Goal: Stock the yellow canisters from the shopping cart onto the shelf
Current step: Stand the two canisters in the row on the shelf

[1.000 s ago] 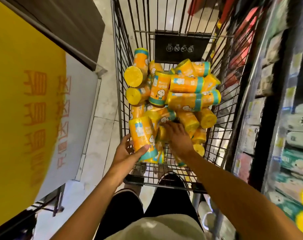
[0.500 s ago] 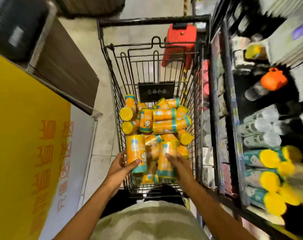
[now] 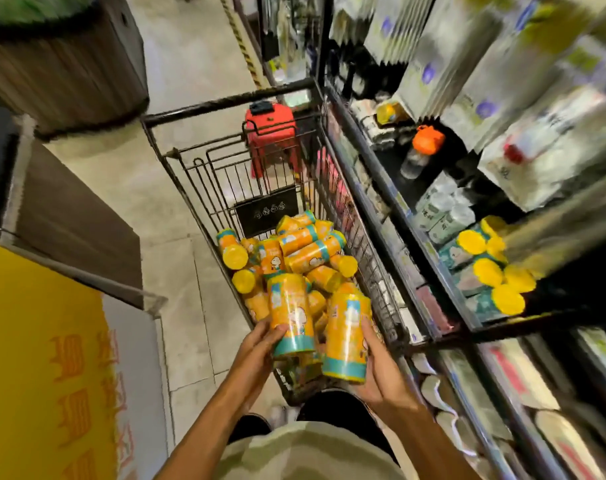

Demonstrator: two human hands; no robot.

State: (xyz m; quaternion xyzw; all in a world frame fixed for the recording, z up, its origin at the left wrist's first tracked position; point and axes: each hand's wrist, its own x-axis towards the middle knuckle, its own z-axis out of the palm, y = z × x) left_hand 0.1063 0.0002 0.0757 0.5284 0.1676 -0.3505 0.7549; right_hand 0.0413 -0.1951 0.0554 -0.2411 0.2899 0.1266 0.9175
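Observation:
A wire shopping cart (image 3: 177, 174) stands in the aisle with several yellow canisters (image 3: 308, 252) piled in its basket. My left hand (image 3: 258, 348) grips one canister (image 3: 291, 313) by its teal bottom end, lifted above the pile. My right hand (image 3: 381, 372) grips a second canister (image 3: 348, 336) beside it, also raised. On the right, the shelf (image 3: 443, 285) holds several canisters lying with their yellow lids (image 3: 488, 271) facing out.
A red stool (image 3: 270, 129) stands beyond the cart's far end. An orange-capped bottle (image 3: 424, 147) and white packs sit on upper shelf levels. A yellow sign board (image 3: 42, 358) and brown cabinets flank the aisle on the left. Bare floor tiles lie left of the cart.
Both hands have lifted a canister each out of the pile, the right one newly taken. The view has swung up and right, bringing the shelf into sight.

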